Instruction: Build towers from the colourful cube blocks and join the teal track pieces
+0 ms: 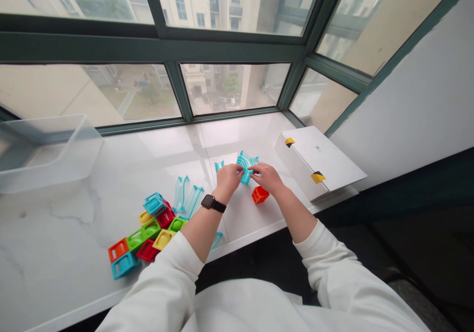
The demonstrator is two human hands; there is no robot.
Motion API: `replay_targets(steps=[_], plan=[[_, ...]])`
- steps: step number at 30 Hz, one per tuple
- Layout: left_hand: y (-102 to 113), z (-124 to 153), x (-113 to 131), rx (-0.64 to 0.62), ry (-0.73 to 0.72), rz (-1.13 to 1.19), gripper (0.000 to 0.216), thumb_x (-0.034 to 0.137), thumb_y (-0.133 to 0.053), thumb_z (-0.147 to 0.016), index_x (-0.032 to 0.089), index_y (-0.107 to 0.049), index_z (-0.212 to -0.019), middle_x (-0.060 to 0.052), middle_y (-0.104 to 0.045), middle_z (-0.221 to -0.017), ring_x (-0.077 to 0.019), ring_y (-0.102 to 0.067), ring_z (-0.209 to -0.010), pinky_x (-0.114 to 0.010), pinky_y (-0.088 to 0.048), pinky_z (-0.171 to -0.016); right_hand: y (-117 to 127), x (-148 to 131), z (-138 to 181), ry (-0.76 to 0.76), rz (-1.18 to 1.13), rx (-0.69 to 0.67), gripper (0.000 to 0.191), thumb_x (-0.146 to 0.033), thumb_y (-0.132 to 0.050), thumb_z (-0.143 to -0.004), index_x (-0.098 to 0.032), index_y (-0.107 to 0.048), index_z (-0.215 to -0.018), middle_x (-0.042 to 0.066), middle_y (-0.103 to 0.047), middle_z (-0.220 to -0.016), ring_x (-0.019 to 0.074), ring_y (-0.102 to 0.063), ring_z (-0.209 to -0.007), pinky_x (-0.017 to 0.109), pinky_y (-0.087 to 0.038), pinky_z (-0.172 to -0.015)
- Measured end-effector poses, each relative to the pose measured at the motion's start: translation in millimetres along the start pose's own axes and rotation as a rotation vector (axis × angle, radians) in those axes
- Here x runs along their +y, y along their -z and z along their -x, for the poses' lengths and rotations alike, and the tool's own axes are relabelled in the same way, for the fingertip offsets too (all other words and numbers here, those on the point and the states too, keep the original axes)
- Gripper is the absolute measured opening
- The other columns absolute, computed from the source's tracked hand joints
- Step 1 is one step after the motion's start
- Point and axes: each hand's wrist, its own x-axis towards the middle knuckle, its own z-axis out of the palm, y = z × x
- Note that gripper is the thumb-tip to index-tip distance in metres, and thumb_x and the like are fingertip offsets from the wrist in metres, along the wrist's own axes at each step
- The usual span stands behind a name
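Both my hands meet at a clear turquoise plastic track piece (pixel 246 161) with curved grooves, over the white sill. My left hand (pixel 230 175) has its fingers closed on the piece's left side. From the right, my right hand (pixel 267 177) pinches its near right edge. Just below my right hand sits an orange-red cube block (pixel 259 195). A small turquoise piece (pixel 219 166) shows behind my left hand. Left of my left wrist lie two long clear track pieces (pixel 192 201), and another turquoise piece (pixel 217 240) is partly hidden under my forearm.
Several coloured hollow blocks (pixel 151 228) are grouped at the left near the sill's front edge. A clear plastic bin (pixel 55 169) stands at the far left. A white box (pixel 318 159) with yellow-black tape lies at the right, by the wall. Windows (pixel 237 88) border the back.
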Motion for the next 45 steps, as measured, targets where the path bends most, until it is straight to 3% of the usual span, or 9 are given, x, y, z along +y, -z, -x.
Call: replay_targets(steps=[9, 14, 19, 23, 26, 32, 38, 45], plan=[[18, 10, 0, 0.066, -0.015, 0.024, 0.021, 0.029, -0.073, -0.095, 0.025, -0.081, -0.114, -0.007, -0.081, -0.120, -0.0263, -0.075, -0.106, -0.040, -0.055, -0.098, 8, -8, 7, 0.008, 0.043, 0.005, 0.034, -0.017, -0.078, -0.089, -0.024, -0.078, -0.122, 0.001, -0.071, -0.089, 0.0185, -0.066, -0.083, 0.032, -0.053, -0.084], [58, 36, -8, 0.189, 0.007, 0.089, 0.020, 0.028, -0.072, -0.095, 0.025, -0.080, -0.112, -0.005, -0.081, -0.117, -0.0244, -0.075, -0.098, -0.037, -0.056, -0.095, 19, -35, 16, 0.101, 0.043, 0.162, 0.023, -0.022, -0.071, -0.096, -0.024, -0.078, -0.118, 0.003, -0.071, -0.089, 0.0225, -0.066, -0.089, 0.036, -0.054, -0.089], [106, 87, -40, 0.270, 0.081, 0.085, 0.021, 0.032, -0.066, -0.097, 0.025, -0.079, -0.111, -0.004, -0.082, -0.113, -0.0237, -0.076, -0.095, -0.037, -0.056, -0.092, 14, -83, 34, 0.253, -0.108, 0.264, 0.019, -0.023, -0.064, -0.101, -0.025, -0.079, -0.111, 0.004, -0.071, -0.088, 0.0213, -0.068, -0.087, 0.035, -0.055, -0.088], [121, 143, -74, 0.321, 0.125, -0.005, 0.024, 0.034, -0.060, -0.099, 0.024, -0.079, -0.110, -0.006, -0.082, -0.111, -0.0248, -0.075, -0.095, -0.038, -0.057, -0.090, -11, -117, 55, 0.296, -0.259, 0.064, 0.017, -0.022, -0.065, -0.102, -0.025, -0.079, -0.112, 0.002, -0.072, -0.091, 0.0170, -0.069, -0.083, 0.030, -0.056, -0.081], [113, 188, -90, 0.332, 0.014, -0.096, 0.026, 0.032, -0.055, -0.102, 0.022, -0.078, -0.109, -0.009, -0.081, -0.108, -0.0282, -0.074, -0.102, -0.042, -0.056, -0.096, -41, -130, 74, 0.291, -0.276, -0.165, 0.018, -0.023, -0.074, -0.098, -0.025, -0.079, -0.115, 0.005, -0.074, -0.106, 0.0174, -0.072, -0.093, 0.030, -0.057, -0.086], [94, 262, -95, 0.327, -0.171, -0.107, 0.023, 0.026, -0.055, -0.102, 0.027, -0.078, -0.107, -0.008, -0.080, -0.111, -0.0285, -0.072, -0.111, -0.049, -0.053, -0.106, -93, -133, 106, 0.346, -0.097, -0.557, 0.066, -0.032, -0.100, -0.072, -0.027, -0.075, -0.133, 0.013, -0.069, -0.136, 0.0323, -0.067, -0.124, 0.046, -0.053, -0.108], [94, 277, -93, 0.367, -0.143, -0.030, 0.023, 0.026, -0.058, -0.099, 0.031, -0.079, -0.108, -0.006, -0.079, -0.119, -0.0300, -0.070, -0.120, -0.056, -0.049, -0.116, -100, -134, 113, 0.315, 0.002, -0.567, 0.048, -0.018, -0.091, -0.078, -0.029, -0.080, -0.123, 0.010, -0.072, -0.124, 0.0298, -0.067, -0.115, 0.044, -0.052, -0.104], [85, 267, -100, 0.231, -0.176, -0.150, 0.021, 0.026, -0.066, -0.094, 0.032, -0.079, -0.110, -0.007, -0.078, -0.126, -0.0344, -0.063, -0.134, -0.061, -0.044, -0.122, -89, -129, 117, 0.258, -0.040, -0.580, 0.046, -0.022, -0.095, -0.076, -0.028, -0.080, -0.119, 0.008, -0.071, -0.119, 0.0262, -0.070, -0.109, 0.036, -0.055, -0.097]])
